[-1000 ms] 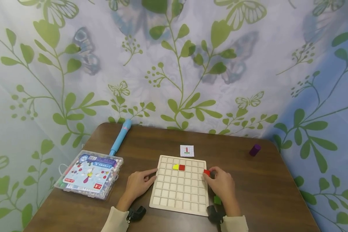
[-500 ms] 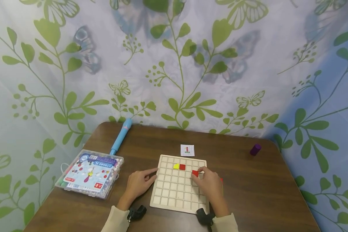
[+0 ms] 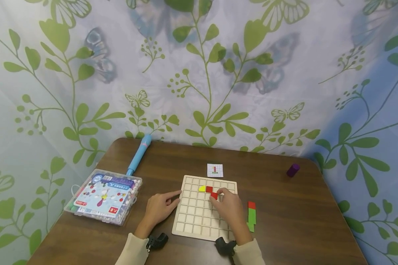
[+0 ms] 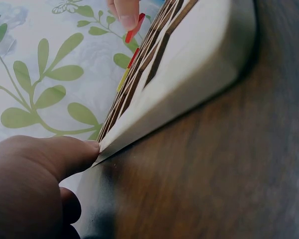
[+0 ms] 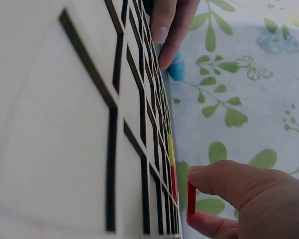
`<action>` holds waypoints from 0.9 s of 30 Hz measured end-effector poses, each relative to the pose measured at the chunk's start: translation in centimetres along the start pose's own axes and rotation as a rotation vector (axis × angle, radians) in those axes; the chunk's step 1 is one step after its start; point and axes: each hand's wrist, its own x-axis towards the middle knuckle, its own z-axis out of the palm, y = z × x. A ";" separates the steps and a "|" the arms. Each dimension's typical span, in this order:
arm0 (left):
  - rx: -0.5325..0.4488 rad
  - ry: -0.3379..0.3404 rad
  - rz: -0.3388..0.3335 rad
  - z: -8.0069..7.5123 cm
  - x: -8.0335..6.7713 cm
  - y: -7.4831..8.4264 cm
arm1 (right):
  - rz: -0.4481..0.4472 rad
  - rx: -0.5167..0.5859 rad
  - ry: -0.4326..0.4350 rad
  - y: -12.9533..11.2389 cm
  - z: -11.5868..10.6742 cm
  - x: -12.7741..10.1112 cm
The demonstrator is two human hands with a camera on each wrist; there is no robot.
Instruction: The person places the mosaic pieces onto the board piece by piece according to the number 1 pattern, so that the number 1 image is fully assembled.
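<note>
Grid board (image 3: pixel 202 217): lies flat near the table's (image 3: pixel 302 228) front edge, about midway along it
Your right hand (image 3: pixel 230 209): over the board's far right part, thumb and forefinger pinching a red tile (image 3: pixel 213 195); the tile sits just above the cells, one row nearer you than the placed red tile (image 3: pixel 209 189)
Yellow tile (image 3: pixel 201 188): in the board's second row from the far edge, touching the placed red tile on its left
Your left hand (image 3: pixel 157 208): on the table at the board's left edge, fingers loosely bent, grasping nothing, forefinger tip touching the board's rim
Red-and-green strip (image 3: pixel 251 215): on the table just off the board's right edge
Card (image 3: pixel 215 170): just beyond the board's far edge
Purple cylinder (image 3: pixel 292 170): near the far right corner
Plastic box (image 3: pixel 103 197): at the left edge
Blue pen (image 3: pixel 138 155): from the box toward the far left corner
</note>
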 end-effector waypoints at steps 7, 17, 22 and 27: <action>-0.016 -0.005 0.003 0.0 0.1 0.0 | 0.028 0.025 -0.039 -0.3 0.8 0.1; -0.017 0.005 0.006 -0.1 0.1 0.1 | -0.005 -0.019 -0.033 -1.1 1.7 0.2; -0.022 -0.006 -0.009 -0.1 0.0 0.2 | -0.010 -0.032 0.004 -1.3 2.0 0.1; -0.004 -0.012 -0.020 0.0 0.0 0.0 | 0.003 -0.054 0.019 -1.4 2.2 -0.1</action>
